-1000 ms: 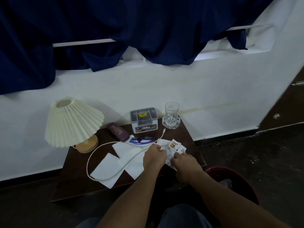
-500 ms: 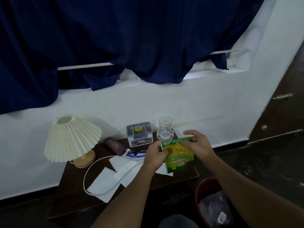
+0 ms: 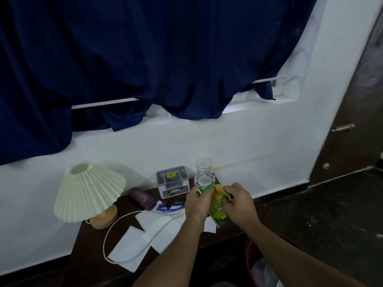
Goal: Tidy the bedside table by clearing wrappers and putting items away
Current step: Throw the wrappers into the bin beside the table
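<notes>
Left hand [image 3: 198, 204]: grip closed on green wrapper [image 3: 217, 208] – upper left edge
Right hand [image 3: 240, 204]: grip pinching same wrapper, top right
Wrapper: held above worktop [image 3: 91, 253] – front of glass [image 3: 203, 169]
Bin [image 3: 251, 257]: lower right, floor

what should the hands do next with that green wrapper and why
Probably carry the green wrapper down to the right and drop it into the red bin. Both hands, left hand and right hand, already hold it crumpled above the table, and the bin sits just below.
</notes>
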`<state>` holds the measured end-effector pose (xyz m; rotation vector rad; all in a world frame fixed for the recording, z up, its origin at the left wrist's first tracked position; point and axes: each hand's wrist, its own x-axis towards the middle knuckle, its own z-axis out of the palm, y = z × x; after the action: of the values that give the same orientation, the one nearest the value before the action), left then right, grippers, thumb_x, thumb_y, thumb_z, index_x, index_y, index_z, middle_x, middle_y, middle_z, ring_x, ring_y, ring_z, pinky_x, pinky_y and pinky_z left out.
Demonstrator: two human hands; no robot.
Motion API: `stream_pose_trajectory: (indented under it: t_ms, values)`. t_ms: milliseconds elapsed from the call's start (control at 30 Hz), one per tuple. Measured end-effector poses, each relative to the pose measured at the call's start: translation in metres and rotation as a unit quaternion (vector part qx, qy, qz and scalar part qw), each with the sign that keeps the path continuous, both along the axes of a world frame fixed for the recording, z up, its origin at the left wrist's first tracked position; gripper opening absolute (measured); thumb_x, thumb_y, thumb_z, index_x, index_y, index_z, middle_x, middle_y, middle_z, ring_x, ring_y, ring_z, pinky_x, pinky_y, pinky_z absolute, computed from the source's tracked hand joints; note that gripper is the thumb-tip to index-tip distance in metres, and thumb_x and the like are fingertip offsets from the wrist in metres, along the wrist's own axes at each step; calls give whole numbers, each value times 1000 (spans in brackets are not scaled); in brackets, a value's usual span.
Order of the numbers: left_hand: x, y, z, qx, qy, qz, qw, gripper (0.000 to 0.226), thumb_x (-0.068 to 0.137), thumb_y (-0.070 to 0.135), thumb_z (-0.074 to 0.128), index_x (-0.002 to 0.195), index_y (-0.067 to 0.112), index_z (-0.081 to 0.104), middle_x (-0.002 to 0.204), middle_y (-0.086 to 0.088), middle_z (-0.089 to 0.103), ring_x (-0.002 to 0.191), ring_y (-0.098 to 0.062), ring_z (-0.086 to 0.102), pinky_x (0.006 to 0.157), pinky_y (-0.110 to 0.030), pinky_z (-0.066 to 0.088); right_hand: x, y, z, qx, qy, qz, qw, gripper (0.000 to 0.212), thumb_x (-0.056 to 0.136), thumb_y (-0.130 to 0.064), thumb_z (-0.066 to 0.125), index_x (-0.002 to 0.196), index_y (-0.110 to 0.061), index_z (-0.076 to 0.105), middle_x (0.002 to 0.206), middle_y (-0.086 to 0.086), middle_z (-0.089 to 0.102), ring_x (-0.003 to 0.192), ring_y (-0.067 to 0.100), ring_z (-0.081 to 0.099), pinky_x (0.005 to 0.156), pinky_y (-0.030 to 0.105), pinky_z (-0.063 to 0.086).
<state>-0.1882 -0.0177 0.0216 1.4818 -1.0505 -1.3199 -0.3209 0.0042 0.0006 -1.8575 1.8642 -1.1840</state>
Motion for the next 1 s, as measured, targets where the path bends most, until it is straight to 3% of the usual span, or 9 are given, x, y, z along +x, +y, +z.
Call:
stream_pose_trajectory:
  t_ms: [67,167,300,400,600,700,767,867,1000]
  values:
    - [9,-6,5,16,34,-15,999,24,81,33,78,102,24,71,102,0,71,91,-14,67,69,-29,54,-8,-4,7,40,-63,27,997,17,79,4,65,84,-9,74,79,4,55,72,24,59,65,34,48]
    - [26,-15,13,56,27,-101,993,17,83,27,81,97,19,77,93,0,74,82,-15,67,67,-27,55,-23,-7,19,108,-174,36,978,14,82,5,65,86,-3,75,82,12,67,74,28,65,70,41,54]
    - [23,-15,12,52,23,-134,989,12,91,17,73,98,13,64,86,-1,70,73,-15,65,56,-28,55,-24,3,17,257,-423,56,867,19,80,-2,77,99,-4,76,93,13,79,85,31,76,82,40,60]
    - [15,-14,7,30,26,-114,993,12,93,12,69,95,15,58,91,-2,65,81,-16,62,61,-33,58,-20,9,10,247,-467,34,849,23,82,-2,77,104,-3,75,97,13,79,91,32,76,89,45,58]
    - [27,-17,1,-14,-49,-142,988,33,93,5,68,124,14,65,114,-10,70,103,-21,68,90,-33,55,-27,8,13,234,-423,50,874,18,83,2,75,100,-3,77,95,16,78,84,33,75,77,41,59]
    - [31,-17,2,-3,-42,-134,990,12,95,3,61,99,12,69,98,-8,70,82,-20,69,65,-34,60,-30,9,14,260,-353,54,897,12,88,-1,71,92,-9,77,77,11,75,54,17,63,44,23,43]
    - [30,-13,5,11,-50,-142,989,11,95,5,59,93,16,60,98,-9,67,72,-23,69,52,-32,58,-31,7,13,226,-335,31,914,22,92,1,65,86,-15,78,67,6,69,46,11,54,38,19,34]
    - [29,-7,7,22,-75,-181,980,13,99,7,49,94,19,52,95,-12,65,54,-24,66,46,-27,51,-33,5,11,157,-294,20,943,46,92,11,54,81,-24,81,68,-1,71,49,14,50,40,20,35]
    - [29,-5,12,88,3,-211,974,28,100,24,39,115,17,61,103,-11,69,68,-24,68,58,-31,56,-40,2,1,90,-158,29,983,58,83,23,49,75,-23,82,93,0,70,86,13,65,66,11,48]
